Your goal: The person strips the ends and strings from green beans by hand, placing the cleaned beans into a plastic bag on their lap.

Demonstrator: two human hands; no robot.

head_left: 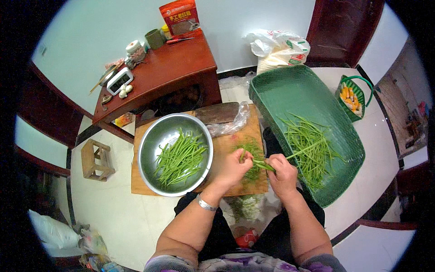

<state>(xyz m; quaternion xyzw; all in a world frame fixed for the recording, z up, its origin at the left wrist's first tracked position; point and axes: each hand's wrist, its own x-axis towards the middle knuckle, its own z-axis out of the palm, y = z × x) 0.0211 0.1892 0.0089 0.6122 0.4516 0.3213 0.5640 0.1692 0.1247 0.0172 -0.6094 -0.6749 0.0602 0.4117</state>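
Between my two hands a few green beans (263,165) stretch above the wooden board (217,181). My left hand (239,164) pinches their left end, and my right hand (282,174) is closed round the other end. A heap of trimmed bits (250,154) lies on the board just beyond and below my hands. To the left stands a steel bowl (146,156) with a pile of green beans (181,157) inside. On the right, a big green basket tray (337,192) holds another loose pile of beans (310,147), close to my right hand.
A cleaver-like dark blade (216,113) and a crumpled plastic bag (233,122) lie at the board's far edge. Beyond stands a red-brown table (181,59) with a clock (120,81) and garlic. A small green basket (352,102) sits right, a wooden stool (96,159) left.
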